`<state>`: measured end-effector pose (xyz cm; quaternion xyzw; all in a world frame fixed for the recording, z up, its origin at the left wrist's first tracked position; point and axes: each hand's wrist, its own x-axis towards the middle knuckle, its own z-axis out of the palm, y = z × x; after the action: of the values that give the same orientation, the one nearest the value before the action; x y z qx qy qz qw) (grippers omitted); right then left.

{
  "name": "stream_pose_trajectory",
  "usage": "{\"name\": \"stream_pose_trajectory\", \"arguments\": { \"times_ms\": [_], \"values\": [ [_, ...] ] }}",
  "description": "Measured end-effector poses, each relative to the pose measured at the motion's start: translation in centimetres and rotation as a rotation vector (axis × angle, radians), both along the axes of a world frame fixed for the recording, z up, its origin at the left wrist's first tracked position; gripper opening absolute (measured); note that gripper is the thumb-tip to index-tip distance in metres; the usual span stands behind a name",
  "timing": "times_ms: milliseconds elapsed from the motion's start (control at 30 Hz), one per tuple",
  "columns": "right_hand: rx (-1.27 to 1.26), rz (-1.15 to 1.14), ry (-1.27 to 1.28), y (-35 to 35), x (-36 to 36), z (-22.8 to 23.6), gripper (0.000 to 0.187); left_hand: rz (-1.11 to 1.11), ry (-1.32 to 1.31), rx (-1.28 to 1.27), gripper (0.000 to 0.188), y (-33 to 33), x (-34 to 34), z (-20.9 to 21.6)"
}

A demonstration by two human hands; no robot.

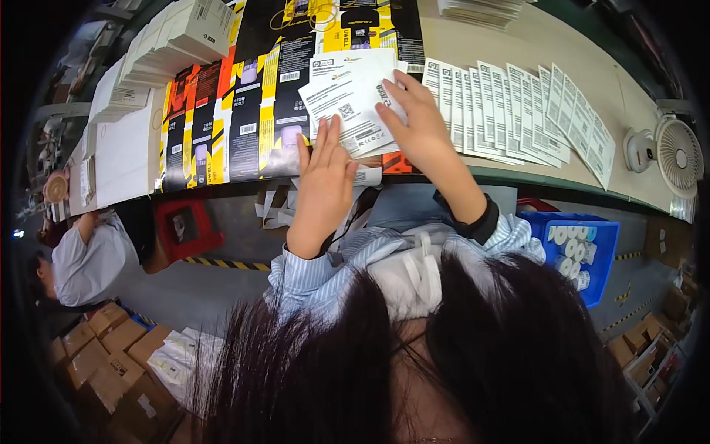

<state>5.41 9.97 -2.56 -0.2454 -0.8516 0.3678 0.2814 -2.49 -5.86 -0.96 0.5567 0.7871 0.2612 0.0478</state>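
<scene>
White printed leaflets (344,92) lie overlapping on a yellow-and-black printed sheet (248,148) at the middle of the table. My left hand (323,185) is at their lower left, fingers stretched out and fingertips at the paper's near edge. Across their right side rests my right hand (420,122), its thumb and fingers spread on the paper. Neither hand is closed round anything. To the right of my right hand, a row of similar white leaflets (510,111) is fanned out, each partly covering another.
Tall stacks of folded white paper (174,44) stand at the far left; another stack (484,11) lies at the back. A small white fan (677,157) sits at the right end. Below are a blue bin (603,259) with white rolls and a red stool (188,229). Another person (96,259) sits at left.
</scene>
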Motion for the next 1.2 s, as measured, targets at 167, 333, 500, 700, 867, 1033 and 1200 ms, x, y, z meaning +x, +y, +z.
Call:
{"name": "stream_pose_trajectory", "arguments": {
  "times_ms": [167, 333, 500, 700, 867, 1033, 1200],
  "values": [
    [-0.066, 0.127, 0.013, -0.9, 0.5, 0.3, 0.058, 0.028, 0.020, -0.024, 0.010, -0.9, 0.5, -0.7],
    [-0.015, 0.160, -0.022, -1.3, 1.8, 1.0, 0.059, 0.031, 0.048, 0.034, 0.010, -1.6, 0.9, -1.2],
    [0.133, 0.134, -0.055, -3.2, 2.6, 0.9, 0.064, 0.051, -0.033, 0.109, 0.011, -1.9, 1.0, -2.0],
    [0.231, 0.070, -0.013, -4.4, 3.2, 1.5, 0.065, 0.058, -0.022, 0.138, 0.011, -1.9, 1.1, -2.2],
    [-0.214, 0.136, 0.263, -2.9, 3.9, 2.0, 0.061, 0.025, -0.047, 0.232, 0.013, -1.8, 1.1, -2.6],
    [-0.427, -0.131, 0.496, 2.3, 8.4, 5.4, 0.060, -0.039, -0.205, 0.390, 0.018, -0.3, 3.6, 1.0],
    [-0.304, -0.428, 0.547, 10.3, 17.5, 3.3, 0.059, -0.105, -0.393, 0.396, 0.020, 5.3, 7.1, 3.2]
  ]
}}
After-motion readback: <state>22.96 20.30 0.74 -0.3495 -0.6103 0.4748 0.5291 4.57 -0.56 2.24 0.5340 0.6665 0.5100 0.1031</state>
